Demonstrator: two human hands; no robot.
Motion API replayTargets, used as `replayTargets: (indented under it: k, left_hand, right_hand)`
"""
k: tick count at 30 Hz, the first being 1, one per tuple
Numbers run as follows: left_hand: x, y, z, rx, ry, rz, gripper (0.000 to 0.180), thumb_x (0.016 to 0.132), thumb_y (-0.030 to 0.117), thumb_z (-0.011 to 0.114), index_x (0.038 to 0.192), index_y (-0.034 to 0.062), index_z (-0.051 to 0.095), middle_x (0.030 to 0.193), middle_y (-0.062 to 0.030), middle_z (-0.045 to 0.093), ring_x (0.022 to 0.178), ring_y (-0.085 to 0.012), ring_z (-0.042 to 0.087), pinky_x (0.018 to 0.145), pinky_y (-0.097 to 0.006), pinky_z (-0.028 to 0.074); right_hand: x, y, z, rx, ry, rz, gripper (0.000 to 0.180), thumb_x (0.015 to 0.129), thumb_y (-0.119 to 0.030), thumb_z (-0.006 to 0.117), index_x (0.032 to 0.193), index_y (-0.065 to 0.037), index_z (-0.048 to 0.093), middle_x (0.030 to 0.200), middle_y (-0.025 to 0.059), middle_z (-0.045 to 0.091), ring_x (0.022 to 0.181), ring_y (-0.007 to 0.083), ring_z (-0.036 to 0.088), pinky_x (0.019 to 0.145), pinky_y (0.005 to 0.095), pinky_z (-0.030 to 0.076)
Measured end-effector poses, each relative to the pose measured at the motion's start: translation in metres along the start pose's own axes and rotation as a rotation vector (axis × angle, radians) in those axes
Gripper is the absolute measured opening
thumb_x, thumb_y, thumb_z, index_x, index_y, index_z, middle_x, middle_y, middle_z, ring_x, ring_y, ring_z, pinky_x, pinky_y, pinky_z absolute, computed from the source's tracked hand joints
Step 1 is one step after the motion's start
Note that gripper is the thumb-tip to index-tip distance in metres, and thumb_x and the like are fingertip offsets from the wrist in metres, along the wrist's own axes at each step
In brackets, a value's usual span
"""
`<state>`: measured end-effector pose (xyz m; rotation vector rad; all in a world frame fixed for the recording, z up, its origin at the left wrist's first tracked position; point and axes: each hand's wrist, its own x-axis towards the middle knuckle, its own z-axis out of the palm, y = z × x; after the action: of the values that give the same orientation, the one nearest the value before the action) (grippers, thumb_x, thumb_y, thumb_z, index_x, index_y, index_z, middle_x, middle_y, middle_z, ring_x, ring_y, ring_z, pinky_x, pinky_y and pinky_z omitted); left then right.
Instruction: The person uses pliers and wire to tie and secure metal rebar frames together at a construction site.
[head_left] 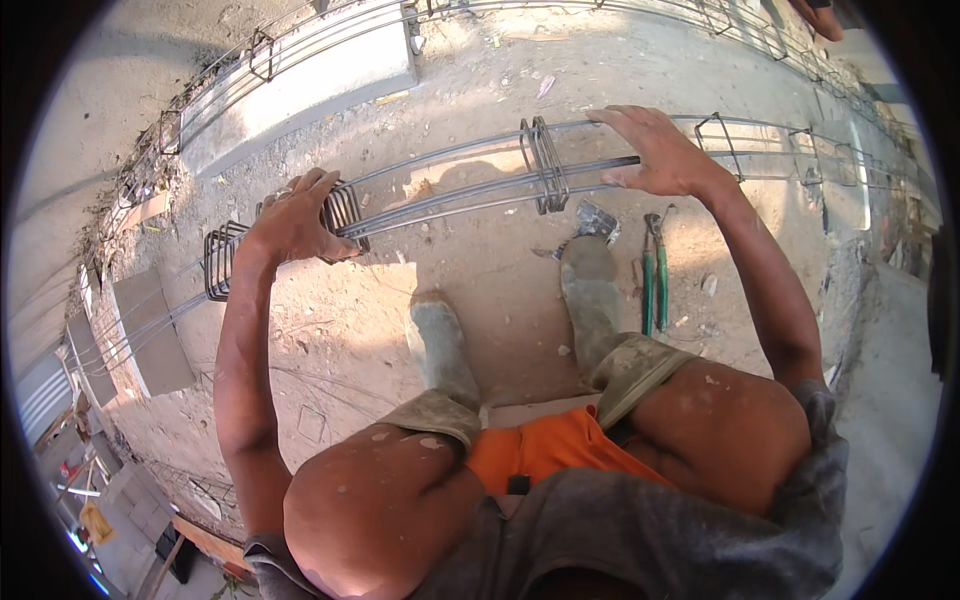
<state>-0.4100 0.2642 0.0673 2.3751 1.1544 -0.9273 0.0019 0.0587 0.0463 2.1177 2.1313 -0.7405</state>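
Long steel rebars (430, 215) run across in front of me, threaded through several bent-wire stirrups. My left hand (295, 220) is closed over a packed bunch of stirrups (345, 212), thumb toward me and fingers on the far side; part of the bunch is hidden under the palm. More stirrups (220, 262) sit just left of that hand. Between the hands a small group of stirrups (545, 165) stands upright around the bars. My right hand (665, 150) lies across the rebars right of this group, its fingers and thumb spread wide apart.
Green-handled pliers or cutters (655, 275) lie on the dusty ground beside my right boot (590, 290). My left boot (440, 335) is planted nearby. Beyond is a concrete block (300, 95) with another rebar cage (262, 55). A grey slab (155, 330) lies left; part of another person (822, 18) shows at upper right.
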Motion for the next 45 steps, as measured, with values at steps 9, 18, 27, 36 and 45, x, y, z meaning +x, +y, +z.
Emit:
replayTargets:
  k: [9,18,27,36,45]
  left_hand:
    - [-0.04,-0.054,0.014,0.067,0.265,0.033,0.092,0.071,0.045,0.082,0.146,0.0112,0.041,0.149,-0.0146,0.043,0.136,-0.0404,0.041,0.112,-0.053,0.034]
    - [0.009,0.147,0.016,-0.469,0.484,0.513,0.112,0.063,0.059,0.083,0.149,0.0078,0.033,0.15,-0.0214,0.039,0.141,-0.0386,0.035,0.116,-0.049,0.03]
    - [0.052,0.198,0.025,-0.219,0.425,0.504,0.14,0.058,0.069,0.081,0.156,0.0052,0.004,0.157,-0.0227,0.027,0.148,-0.0353,0.021,0.121,-0.054,0.013]
    - [0.058,0.193,0.007,-0.3,0.27,0.49,0.135,0.06,0.059,0.082,0.157,0.0084,0.003,0.158,-0.0202,0.026,0.148,-0.0331,0.023,0.122,-0.053,0.011]
    - [0.071,0.193,0.024,-0.249,0.36,0.533,0.134,0.06,0.062,0.079,0.156,0.0036,0.006,0.157,-0.0236,0.027,0.148,-0.035,0.024,0.121,-0.054,0.012]
  right_hand:
    - [0.023,-0.017,-0.003,0.246,0.02,-0.078,0.088,0.077,-0.042,0.077,0.151,-0.017,0.036,0.152,0.0184,0.039,0.142,0.0384,0.033,0.118,0.048,0.026]
    - [0.035,-0.032,0.001,0.244,-0.049,-0.203,0.111,0.062,-0.035,0.086,0.154,-0.014,0.026,0.151,0.0197,0.04,0.141,0.0371,0.035,0.118,0.0481,0.025]
    - [0.038,-0.034,0.012,0.214,0.014,-0.18,0.13,0.056,-0.034,0.088,0.156,-0.007,0.011,0.148,0.0267,0.041,0.141,0.0363,0.036,0.117,0.0464,0.022]
    - [0.047,-0.035,0.023,0.209,-0.055,-0.121,0.137,0.052,-0.034,0.089,0.156,-0.003,0.005,0.147,0.0298,0.04,0.14,0.0417,0.035,0.118,0.0466,0.022]
    - [0.046,-0.038,0.015,0.202,-0.111,-0.07,0.139,0.05,-0.032,0.089,0.157,-0.006,0.004,0.147,0.0297,0.04,0.14,0.041,0.036,0.118,0.047,0.023]
